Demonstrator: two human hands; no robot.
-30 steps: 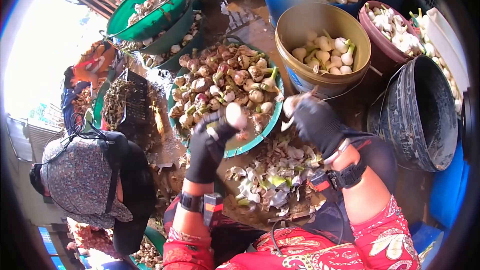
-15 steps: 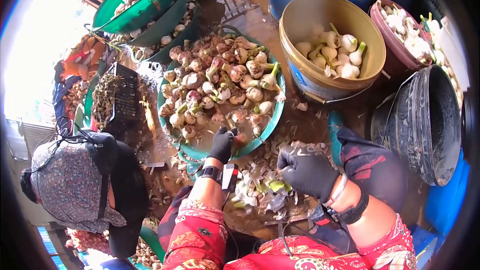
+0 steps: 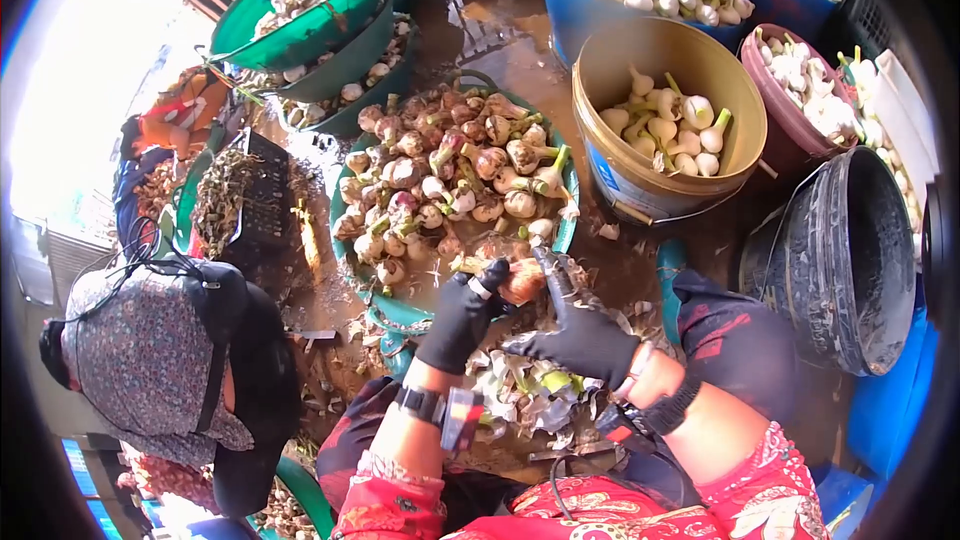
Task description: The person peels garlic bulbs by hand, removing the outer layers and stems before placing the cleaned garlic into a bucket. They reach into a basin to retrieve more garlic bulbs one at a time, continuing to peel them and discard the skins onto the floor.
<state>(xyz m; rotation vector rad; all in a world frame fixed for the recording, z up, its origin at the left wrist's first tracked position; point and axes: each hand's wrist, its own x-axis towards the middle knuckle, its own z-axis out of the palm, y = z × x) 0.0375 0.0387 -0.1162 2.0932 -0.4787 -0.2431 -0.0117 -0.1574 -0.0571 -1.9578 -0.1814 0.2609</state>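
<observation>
My left hand point(image 3: 460, 315), in a black glove, is closed around a brownish garlic bulb point(image 3: 521, 283), held near the front edge of a green tub point(image 3: 398, 313). Beside the bulb is my gloved right hand point(image 3: 590, 338), its thumb and fingers spread apart and the fingertips right at the bulb's side. The tub is heaped with unpeeled garlic bulbs point(image 3: 445, 165) with short stems. Below my hands lies a pile of pale peeled skins point(image 3: 535, 390) on the wet ground.
A yellowish bucket point(image 3: 592, 90) of cleaned white bulbs stands behind to the right. Blue tubs point(image 3: 570, 15) and a pinkish tub point(image 3: 752, 65) hold more. A black bucket point(image 3: 825, 270) lies tilted at right. Green basins point(image 3: 300, 45) are stacked back left. A person point(image 3: 150, 350) bends at left.
My left hand has come back from the tub toward me with a garlic bulb in it. The right hand has opened from a curl and moved left, close to the bulb.
</observation>
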